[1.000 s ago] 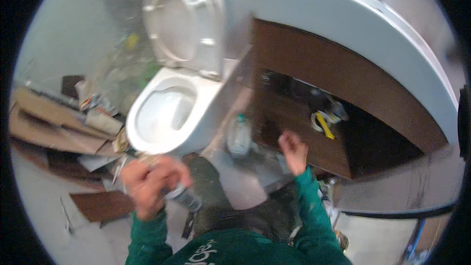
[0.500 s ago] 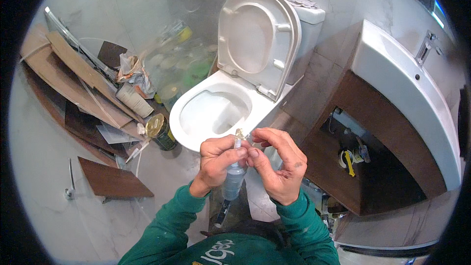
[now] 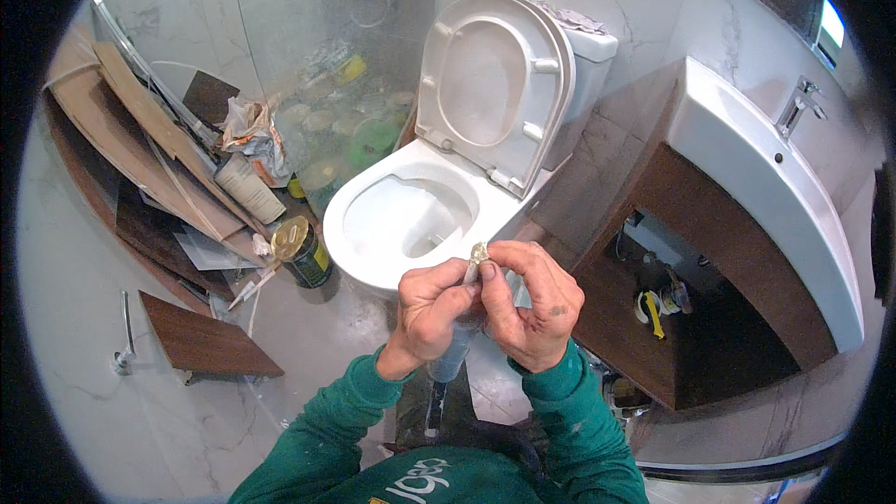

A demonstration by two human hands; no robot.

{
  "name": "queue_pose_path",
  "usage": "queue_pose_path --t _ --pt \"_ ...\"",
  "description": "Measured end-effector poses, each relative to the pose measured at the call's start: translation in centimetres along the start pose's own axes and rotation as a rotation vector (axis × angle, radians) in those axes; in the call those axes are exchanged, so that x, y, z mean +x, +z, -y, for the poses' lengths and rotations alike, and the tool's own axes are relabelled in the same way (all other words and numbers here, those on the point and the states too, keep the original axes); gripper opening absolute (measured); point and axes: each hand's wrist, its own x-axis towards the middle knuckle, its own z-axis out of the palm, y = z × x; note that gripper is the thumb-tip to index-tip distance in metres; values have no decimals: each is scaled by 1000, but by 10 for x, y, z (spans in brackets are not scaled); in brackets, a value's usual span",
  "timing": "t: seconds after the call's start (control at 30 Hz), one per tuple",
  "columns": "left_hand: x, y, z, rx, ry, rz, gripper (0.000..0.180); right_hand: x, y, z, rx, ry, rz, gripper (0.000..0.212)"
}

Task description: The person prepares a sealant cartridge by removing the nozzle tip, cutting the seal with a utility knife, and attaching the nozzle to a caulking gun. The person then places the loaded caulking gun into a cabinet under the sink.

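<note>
In front of the white toilet bowl [image 3: 338,247], both my hands meet at the nozzle end of a sealant gun [image 3: 452,360]. It has a translucent grey-blue barrel and a dark rod [image 3: 435,407] running back toward my body. My left hand [image 3: 429,313] is closed around the front of the gun, its thumb near the nozzle. Thumb and fingers of my right hand [image 3: 536,310] pinch a yellowish, crumpled lump [image 3: 479,252] at the nozzle tip. My fingers hide most of the nozzle.
Right of me, a white basin [image 3: 747,145] tops a brown cabinet [image 3: 737,233] holding a tape roll and a yellow-handled tool [image 3: 657,319]. Brown panels [image 3: 140,145] lean at the left beside a paint can [image 3: 303,252] and plastic bag [image 3: 254,138]. The toilet lid [image 3: 485,75] is raised.
My right fingers have closed in on the lump at the nozzle tip, where they were looser before. The gun and both hands have shifted slightly right, and the view has tilted a little.
</note>
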Motion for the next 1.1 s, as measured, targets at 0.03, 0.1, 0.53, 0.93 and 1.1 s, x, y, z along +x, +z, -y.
queue_pose_path --t 0.03,0.1,0.53,0.93,1.1 --pt "-1 1 -1 -2 -33 5 21 -1 -1 -2 39 9 5 14" --pt "-4 3 -4 -5 -49 -11 20 -3 -1 -6 113 25 6 13" --pt "6 -22 -5 -247 -189 286 33 -14 14 6 813 461 11 11" --pt "4 -38 16 -489 -228 263 43 -16 22 8 1034 619 -35 33" --pt "2 -39 15 -415 -215 222 40 -18 29 6 662 389 0 20"
